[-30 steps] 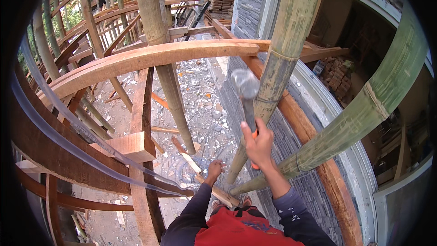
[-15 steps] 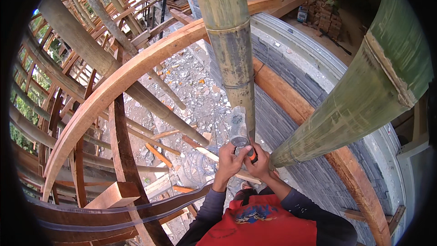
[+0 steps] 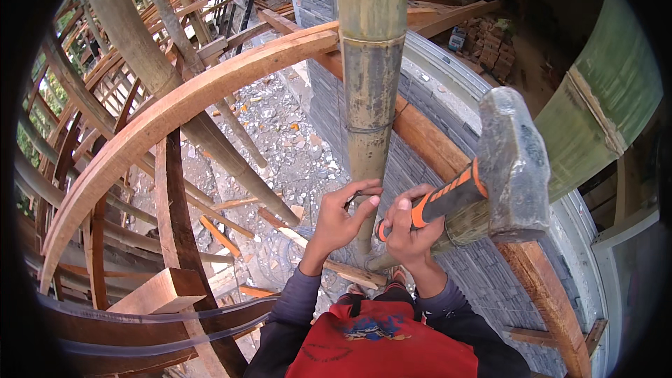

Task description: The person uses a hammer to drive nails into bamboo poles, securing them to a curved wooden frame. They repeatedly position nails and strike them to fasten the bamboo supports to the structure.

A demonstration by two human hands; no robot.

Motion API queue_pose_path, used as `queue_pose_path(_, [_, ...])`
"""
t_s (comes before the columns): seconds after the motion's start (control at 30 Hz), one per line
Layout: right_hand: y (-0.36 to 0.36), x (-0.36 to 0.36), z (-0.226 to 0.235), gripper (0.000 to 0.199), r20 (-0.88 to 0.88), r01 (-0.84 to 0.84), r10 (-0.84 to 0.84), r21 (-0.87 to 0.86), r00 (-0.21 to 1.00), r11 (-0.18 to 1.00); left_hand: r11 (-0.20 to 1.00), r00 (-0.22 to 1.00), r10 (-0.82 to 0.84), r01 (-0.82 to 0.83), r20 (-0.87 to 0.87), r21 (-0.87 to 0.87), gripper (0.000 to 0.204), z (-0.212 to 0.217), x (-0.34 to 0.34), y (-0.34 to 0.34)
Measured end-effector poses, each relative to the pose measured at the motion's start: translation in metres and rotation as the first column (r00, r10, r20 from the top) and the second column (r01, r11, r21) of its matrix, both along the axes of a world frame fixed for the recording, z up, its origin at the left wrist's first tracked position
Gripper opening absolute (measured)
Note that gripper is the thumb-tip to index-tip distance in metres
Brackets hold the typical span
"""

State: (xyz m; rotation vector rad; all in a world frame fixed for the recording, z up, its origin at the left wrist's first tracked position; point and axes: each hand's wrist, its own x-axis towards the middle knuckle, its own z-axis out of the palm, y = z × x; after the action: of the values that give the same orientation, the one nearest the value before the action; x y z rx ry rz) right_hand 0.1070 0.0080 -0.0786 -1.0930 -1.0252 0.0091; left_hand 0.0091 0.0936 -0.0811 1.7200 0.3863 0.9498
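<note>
My right hand [image 3: 414, 229] is wrapped round the black and orange handle of a sledgehammer [image 3: 516, 164]. Its heavy, scuffed grey steel head is raised up and to the right, in front of a thick green bamboo pole [image 3: 581, 122]. Beside the lower part of the upright bamboo pole [image 3: 369, 87] in the middle is my left hand [image 3: 341, 218]. Its thumb and fingertips close round something thin and dark, too small to make out. A small gap separates my two hands.
A curved timber beam [image 3: 189, 101] arches from the left to the middle pole. Another curved beam [image 3: 430, 136] runs along the grey stone-clad wall [image 3: 483, 294] at right. Rubble [image 3: 287, 140] and wood offcuts cover the ground below. A sawn timber end [image 3: 164, 292] juts out lower left.
The sledgehammer has swung from upright between my hands to raised at the right, in my right hand. My left hand has come off it and moved up beside the middle pole.
</note>
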Motion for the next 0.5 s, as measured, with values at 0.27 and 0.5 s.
queue_pose_path(0.27, [0.020, -0.007, -0.012, 0.012, 0.021, 0.210, -0.225, -0.460, 0.974, 0.863, 0.965, 0.995, 0.098, -0.091, 0.020, -0.244, 0.028, -0.032, -0.006, 0.003])
queue_pose_path(0.5, [-0.020, 0.003, 0.026, 0.011, -0.256, -0.172, 0.105, -0.256, 0.961, 0.951, 0.949, 0.998, 0.053, -0.041, 0.029, -0.314, 0.029, -0.043, 0.008, -0.009])
